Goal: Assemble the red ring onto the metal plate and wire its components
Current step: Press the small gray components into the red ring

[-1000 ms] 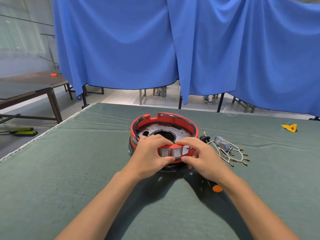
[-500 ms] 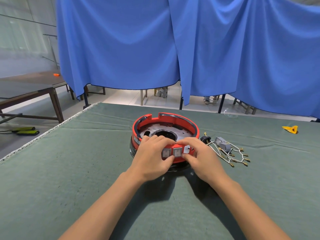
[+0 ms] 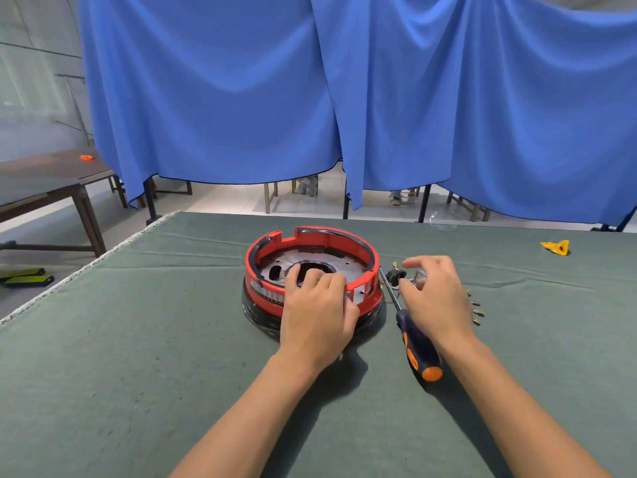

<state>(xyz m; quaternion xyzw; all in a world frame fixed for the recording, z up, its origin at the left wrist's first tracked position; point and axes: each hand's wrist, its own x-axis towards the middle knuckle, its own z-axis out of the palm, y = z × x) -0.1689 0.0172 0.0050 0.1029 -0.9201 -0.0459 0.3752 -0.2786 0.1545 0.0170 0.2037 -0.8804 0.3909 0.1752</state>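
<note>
Head view, left to right: far off at the left edge stands a dark wooden side table (image 3: 51, 188) with a small orange object (image 3: 86, 157) on it, and two yellow-green bars (image 3: 26, 276) lie on the floor beneath. A blue curtain (image 3: 344, 98) hangs across the back. Nearer, the green-covered tabletop (image 3: 138, 339) fills the lower part of the view. Around its middle sits the red ring (image 3: 312, 238), seated around the metal plate (image 3: 344, 265), with a dark black band showing beneath the ring's near side. The left hand (image 3: 317, 315) rests over the ring's near rim, its fingers (image 3: 312, 277) curled over the rim's top edge and onto the inside, gripping that wall. Just right of the ring a screwdriver (image 3: 418, 346) lies on the tabletop, its dark blue and orange handle pointing toward the person and its metal shaft running up toward the ring's right side. The right hand (image 3: 436, 298) hovers over the wire harness (image 3: 400, 276) beside the ring, forefinger and thumb spread apart above a small black connector, holding nothing that can be made out. Brass terminals (image 3: 477, 308) of the harness show past the hand's right side. Well apart, near the far right of the tabletop, lies a small yellow piece (image 3: 555, 247).
</note>
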